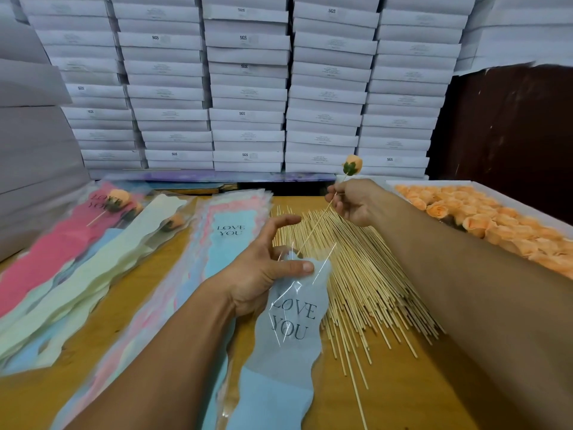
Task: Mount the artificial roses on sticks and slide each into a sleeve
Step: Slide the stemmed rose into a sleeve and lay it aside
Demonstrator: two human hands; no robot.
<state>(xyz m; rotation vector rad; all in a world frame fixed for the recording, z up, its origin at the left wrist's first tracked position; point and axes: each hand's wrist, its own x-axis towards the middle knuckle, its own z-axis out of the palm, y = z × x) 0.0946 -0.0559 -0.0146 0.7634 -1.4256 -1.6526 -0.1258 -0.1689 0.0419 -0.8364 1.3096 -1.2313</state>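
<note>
**Stick tip entering the sleeve mouth**

The step in hand is judged to be the insertion of a mounted rose into a sleeve. The sleeve point(288, 318), pale blue with "LOVE YOU" printed in dark letters under clear film, is held at its upper end by the left hand point(266, 268): the thumb is pressed across the film while the other fingers are curled apart above the mouth. The stick point(313, 228) is pinched near its upper end between thumb and fingers of the right hand point(350, 201), with its lower tip at or just inside the mouth; which cannot be told through the film. For a clean entry, the mouth is best kept spread and the stick kept in line with the sleeve's length, so that the film is not pierced or snagged.

The rose point(352, 165) is peach-coloured, a closed bud with a green calyx at its base, raised above the right hand and well clear of the wooden table point(434, 383). Beneath the stick lies a pile of bare sticks point(372, 290).
</note>
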